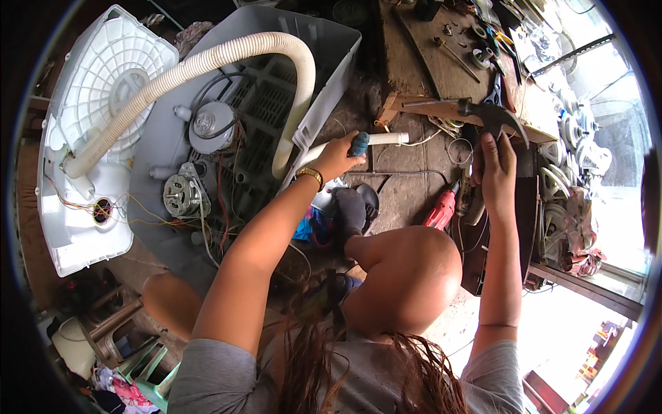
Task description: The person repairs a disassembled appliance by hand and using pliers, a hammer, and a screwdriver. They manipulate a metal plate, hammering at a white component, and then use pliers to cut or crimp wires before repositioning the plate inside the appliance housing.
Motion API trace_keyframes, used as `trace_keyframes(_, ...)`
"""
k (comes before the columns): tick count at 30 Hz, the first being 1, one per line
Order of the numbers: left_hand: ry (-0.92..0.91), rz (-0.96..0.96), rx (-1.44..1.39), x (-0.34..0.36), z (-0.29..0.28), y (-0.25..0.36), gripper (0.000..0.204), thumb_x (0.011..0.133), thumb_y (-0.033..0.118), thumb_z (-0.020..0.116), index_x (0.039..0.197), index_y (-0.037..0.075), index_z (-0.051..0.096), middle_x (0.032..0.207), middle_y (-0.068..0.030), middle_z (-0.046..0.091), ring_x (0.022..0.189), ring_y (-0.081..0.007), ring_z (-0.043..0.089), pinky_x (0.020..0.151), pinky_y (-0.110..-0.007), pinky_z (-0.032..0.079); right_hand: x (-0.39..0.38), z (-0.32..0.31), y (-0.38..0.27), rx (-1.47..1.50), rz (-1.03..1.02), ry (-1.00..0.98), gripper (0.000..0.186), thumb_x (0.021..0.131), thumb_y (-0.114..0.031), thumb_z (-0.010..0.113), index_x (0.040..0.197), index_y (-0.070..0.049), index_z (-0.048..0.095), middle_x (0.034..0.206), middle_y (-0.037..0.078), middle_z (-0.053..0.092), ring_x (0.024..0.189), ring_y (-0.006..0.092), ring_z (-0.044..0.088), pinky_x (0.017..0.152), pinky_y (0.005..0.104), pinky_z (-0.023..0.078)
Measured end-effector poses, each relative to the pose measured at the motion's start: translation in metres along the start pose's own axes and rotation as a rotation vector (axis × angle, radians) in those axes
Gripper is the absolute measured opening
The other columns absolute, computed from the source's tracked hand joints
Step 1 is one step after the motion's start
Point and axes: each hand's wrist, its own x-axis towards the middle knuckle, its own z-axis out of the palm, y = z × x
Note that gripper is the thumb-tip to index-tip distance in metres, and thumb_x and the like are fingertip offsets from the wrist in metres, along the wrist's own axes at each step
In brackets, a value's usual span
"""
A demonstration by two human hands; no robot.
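Hammer [491, 114]: metal; blunt face left, curved claw right; head's long axis crosswise; near wooden bench [445, 74] edge
Right hand [496, 172]: closed below hammer's head
Left hand [334, 159]: wrapped round teal rounded grip [359, 144]; 2 hands apart

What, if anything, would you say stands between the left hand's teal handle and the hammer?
Nothing visible clearly blocks the gap between the teal handle in the left hand and the hammer in the right hand. A pale hose end shows between them, apparently lower down, though one view cannot settle its height.
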Motion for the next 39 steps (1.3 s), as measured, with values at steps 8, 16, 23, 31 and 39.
trace_keyframes(8, -0.064, 0.005, 0.118, -0.003, 0.006, 0.004, 0.059, 0.079, 0.015, 0.071, 0.129, 0.000, 0.045, 0.087, -0.0154, 0.069, 0.083, -0.0261, 0.068, 0.077, -0.033, 0.052, -0.003, 0.014, 0.026, -0.150, 0.084, -0.116, 0.016, 0.098, -0.018, 0.051, 0.093, -0.004, 0.053, 0.061, -0.006, 0.041, 0.052, 0.0028, 0.034, 0.046, 0.0210, 0.028)
trace_keyframes(16, -0.079, -0.004, 0.233, -0.003, 0.006, 0.024, 0.056, 0.077, 0.032, 0.072, 0.120, 0.002, 0.052, 0.081, -0.0227, 0.064, 0.078, -0.0387, 0.063, 0.070, -0.042, 0.048, 0.015, 0.062, 0.058, -0.714, -0.097, -0.335, 0.028, 0.092, -0.025, 0.055, 0.096, 0.003, 0.053, 0.077, 0.029, 0.059, 0.078, 0.0464, 0.058, 0.067, 0.0500, 0.044)
trace_keyframes(23, -0.089, 0.005, 0.227, -0.003, 0.011, 0.023, 0.054, 0.076, 0.031, 0.073, 0.118, 0.003, 0.054, 0.079, -0.0232, 0.064, 0.077, -0.0401, 0.062, 0.070, -0.042, 0.049, 0.039, 0.060, -0.002, -0.889, -0.182, -0.423, 0.026, 0.094, -0.023, 0.050, 0.088, 0.001, 0.060, 0.075, 0.027, 0.060, 0.077, 0.0430, 0.061, 0.069, 0.0490, 0.047)
trace_keyframes(31, -0.028, 0.094, 0.265, -0.007, 0.004, 0.019, 0.047, 0.079, 0.027, 0.072, 0.113, -0.001, 0.056, 0.069, -0.0153, 0.065, 0.065, -0.0301, 0.063, 0.063, -0.037, 0.048, 0.038, -0.031, -0.021, -0.675, -0.760, 0.280, 0.017, 0.091, -0.016, 0.052, 0.094, 0.000, 0.057, 0.087, 0.027, 0.061, 0.081, 0.0443, 0.059, 0.066, 0.0483, 0.046)
trace_keyframes(39, -0.213, -0.133, 0.342, -0.086, -0.012, -0.046, 0.053, 0.078, 0.026, 0.069, 0.124, 0.005, 0.052, 0.098, -0.0244, 0.064, 0.095, -0.0395, 0.061, 0.085, -0.043, 0.047, -0.002, 0.037, 0.074, -0.496, -0.142, -0.048, 0.014, 0.093, -0.013, 0.052, 0.096, 0.001, 0.052, 0.070, 0.022, 0.058, 0.067, 0.0341, 0.058, 0.059, 0.0425, 0.044)
